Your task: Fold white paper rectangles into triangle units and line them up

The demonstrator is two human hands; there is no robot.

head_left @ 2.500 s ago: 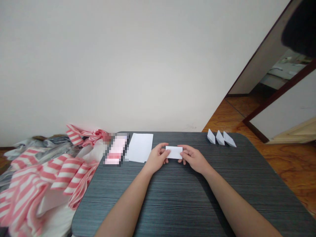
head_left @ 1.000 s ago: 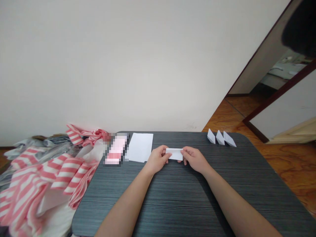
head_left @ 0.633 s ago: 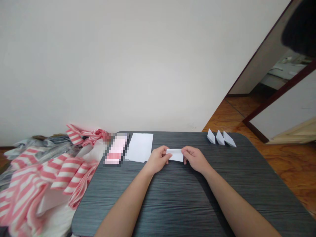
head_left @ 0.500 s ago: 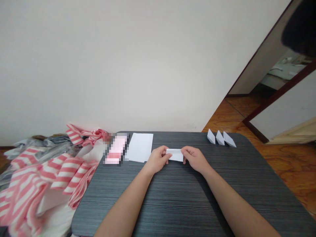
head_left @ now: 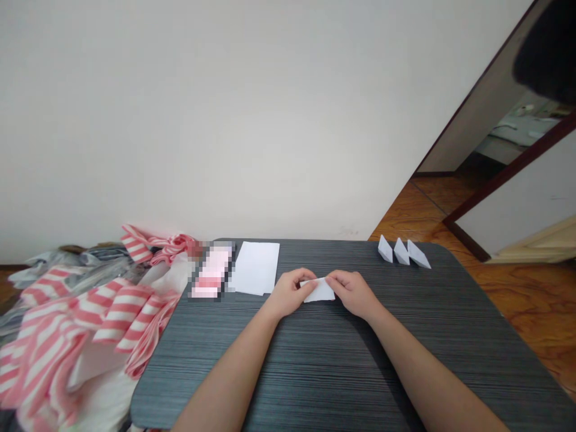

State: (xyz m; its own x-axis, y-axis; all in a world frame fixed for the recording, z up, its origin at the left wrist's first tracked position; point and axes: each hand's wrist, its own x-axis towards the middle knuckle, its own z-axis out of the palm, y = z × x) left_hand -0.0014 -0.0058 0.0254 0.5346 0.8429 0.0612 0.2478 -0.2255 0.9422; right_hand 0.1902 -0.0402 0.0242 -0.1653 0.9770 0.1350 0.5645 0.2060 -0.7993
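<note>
The left hand and right hand are both closed on a small white paper, which sits between them above the middle of the tabletop. The left hand grips its 9 o'clock end, thumb laid across the face; the right hand pinches it near the 2 o'clock corner, fingers curled in. The paper tilts slightly, its near edge showing below the fingers. The forearms come in from 7 and 5 o'clock. Taking the paper as the clock's centre, white sheets lie at 10 o'clock, near the left hand, slightly out of line with each other. Just beyond them, towards 9 o'clock, is a pixelated pink item, too masked to identify. Three folded shapes stand in a row at 2 o'clock, by the far edge. Red-and-white striped cloth is heaped off the tabletop between 8 and 9 o'clock. The pale wall rises at 12, and wooden floor shows at 3.
</note>
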